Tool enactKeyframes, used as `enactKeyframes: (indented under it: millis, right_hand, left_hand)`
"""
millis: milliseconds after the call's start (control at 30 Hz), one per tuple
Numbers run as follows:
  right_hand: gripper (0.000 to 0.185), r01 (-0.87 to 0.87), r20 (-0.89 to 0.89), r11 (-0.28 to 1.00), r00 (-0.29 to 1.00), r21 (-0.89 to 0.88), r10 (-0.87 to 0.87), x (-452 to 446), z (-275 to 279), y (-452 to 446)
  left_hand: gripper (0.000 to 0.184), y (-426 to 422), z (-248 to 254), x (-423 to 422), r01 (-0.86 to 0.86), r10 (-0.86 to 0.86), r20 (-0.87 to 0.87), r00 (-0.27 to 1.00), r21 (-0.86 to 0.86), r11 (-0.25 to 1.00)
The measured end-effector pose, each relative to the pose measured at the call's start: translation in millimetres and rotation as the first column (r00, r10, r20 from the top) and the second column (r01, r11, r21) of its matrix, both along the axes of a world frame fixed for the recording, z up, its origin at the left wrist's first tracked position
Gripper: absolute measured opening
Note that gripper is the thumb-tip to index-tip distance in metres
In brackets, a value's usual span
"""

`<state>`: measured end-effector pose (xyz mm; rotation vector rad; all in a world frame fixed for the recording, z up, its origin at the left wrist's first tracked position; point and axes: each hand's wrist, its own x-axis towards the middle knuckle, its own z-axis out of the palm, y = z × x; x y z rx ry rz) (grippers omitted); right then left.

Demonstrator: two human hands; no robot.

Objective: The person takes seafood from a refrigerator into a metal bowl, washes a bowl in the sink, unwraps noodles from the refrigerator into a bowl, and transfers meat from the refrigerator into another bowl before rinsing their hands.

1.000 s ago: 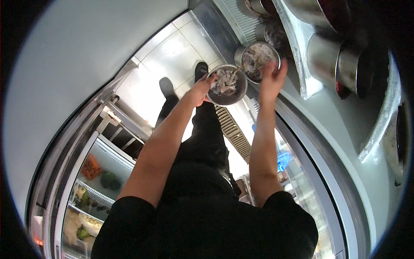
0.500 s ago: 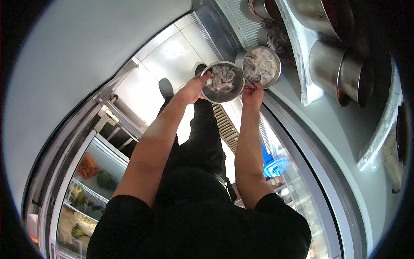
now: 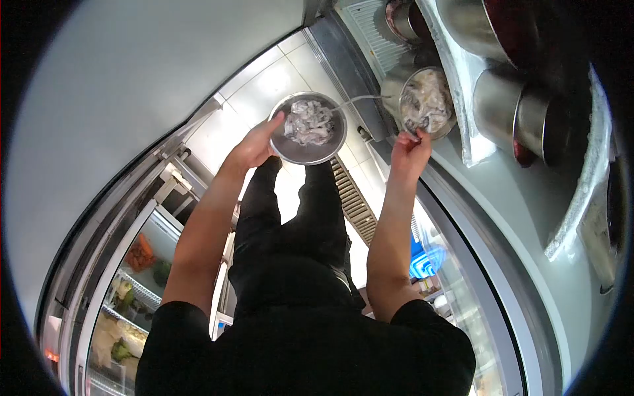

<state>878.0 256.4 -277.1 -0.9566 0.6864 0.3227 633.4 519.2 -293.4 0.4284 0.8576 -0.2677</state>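
Observation:
A round metal bowl (image 3: 308, 150) with pale, stringy pieces (image 3: 309, 123) in it is held by my left hand (image 3: 256, 142), thumb over the rim. One thin pale strand (image 3: 362, 98) stretches from this bowl toward the right. My right hand (image 3: 411, 153) grips the near rim of a metal container (image 3: 445, 129) filled with similar pale pieces (image 3: 428, 99). That container is at the edge of the refrigerator shelf, apart from the bowl.
More metal containers (image 3: 495, 99) stand on a frosted shelf (image 3: 470, 125) at the right. A white wire rack (image 3: 376, 33) is at the top. Lower left, a glass-fronted case holds carrots (image 3: 139, 254) and greens. A tiled floor (image 3: 257, 86) lies below.
The bowl in my left hand has moved left, away from the container. My right hand and the container have shifted right, and a strand now shows between the two vessels.

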Motion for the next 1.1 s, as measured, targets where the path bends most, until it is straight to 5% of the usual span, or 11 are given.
enactKeyframes:
  millis: [233,333,533,633,733,800,867,967,1100]
  right_hand:
    - [0.005,0.113,0.051,0.993,0.992,-0.027,-0.112,87.5,-21.8,30.7]
    - [0.01,0.16,0.139,0.983,0.975,0.092,-0.172,115.2,-29.6,30.8]
    - [0.014,0.14,0.155,0.99,0.978,0.028,-0.143,119.9,-28.0,35.8]
    - [0.025,0.157,0.109,0.967,0.985,-0.199,-0.137,102.5,-14.4,42.2]
    - [0.04,-0.127,0.157,0.987,0.977,-0.099,0.142,58.9,0.6,38.6]
    - [0.055,-0.59,0.036,0.803,0.803,-0.079,0.594,13.5,27.5,57.0]
    - [0.058,-0.782,-0.243,0.618,0.616,-0.076,0.749,-37.8,88.1,96.5]
    - [0.048,-0.887,-0.137,0.406,0.44,-0.221,0.888,-77.1,73.6,114.5]
    - [0.034,-0.834,0.109,0.451,0.44,-0.319,0.891,-102.0,139.0,140.1]
  left_hand:
    - [0.057,4.9,38.0,-13.0,-0.1,0.102,-0.033,0.994,0.052,0.994]
    - [0.06,2.1,43.9,-16.0,-0.133,0.133,0.007,0.991,0.029,0.991]
    - [0.063,0.4,56.9,-17.2,-0.124,0.12,0.047,0.992,0.106,0.987]
    - [0.069,3.1,55.2,-21.9,-0.097,0.097,0.003,0.995,0.127,0.987]
    - [0.076,4.3,61.0,-25.7,-0.047,0.059,-0.072,0.996,0.162,0.986]
    - [0.077,4.7,54.5,-34.0,-0.002,0.015,-0.066,0.998,0.19,0.982]
    - [0.076,6.6,90.2,-32.1,0.008,-0.006,-0.005,1.0,0.22,0.975]
    - [0.073,7.2,145.3,-37.4,0.088,-0.064,-0.084,0.994,0.333,0.939]
    - [0.069,-2.0,149.2,-68.1,0.088,-0.096,0.01,0.995,0.323,0.942]
